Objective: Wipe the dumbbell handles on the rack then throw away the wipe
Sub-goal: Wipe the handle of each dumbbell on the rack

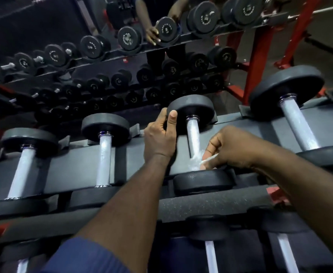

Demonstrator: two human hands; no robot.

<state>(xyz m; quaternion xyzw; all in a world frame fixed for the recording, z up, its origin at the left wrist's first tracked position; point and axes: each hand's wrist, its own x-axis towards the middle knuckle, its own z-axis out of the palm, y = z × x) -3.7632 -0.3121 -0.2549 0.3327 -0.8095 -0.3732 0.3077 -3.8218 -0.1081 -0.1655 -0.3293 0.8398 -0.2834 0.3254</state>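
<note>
Fingers point(214, 144) of the right hand point(234, 148) pinch the white wipe point(196, 163), bunched against the near end of the handle point(193, 137) of the middle dumbbell point(201, 115) on the rack point(142, 166). The left hand point(159, 139) grips its far head point(189, 105), steadying it. Best to draw the wipe along the bar's full length, twisting round it. Its near head point(203, 182) crowds the right knuckles. Left of it lie two smaller dumbbells point(104, 158), right of it a bigger one point(297, 123)

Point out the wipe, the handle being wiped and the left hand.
handle point(193, 137), head view: bare metal mid-shaft.
wipe point(195, 164), head view: crumpled white wad at the handle's near end.
left hand point(158, 141), head view: back of the hand, gripping the dumbbell head point(193, 108).
</note>
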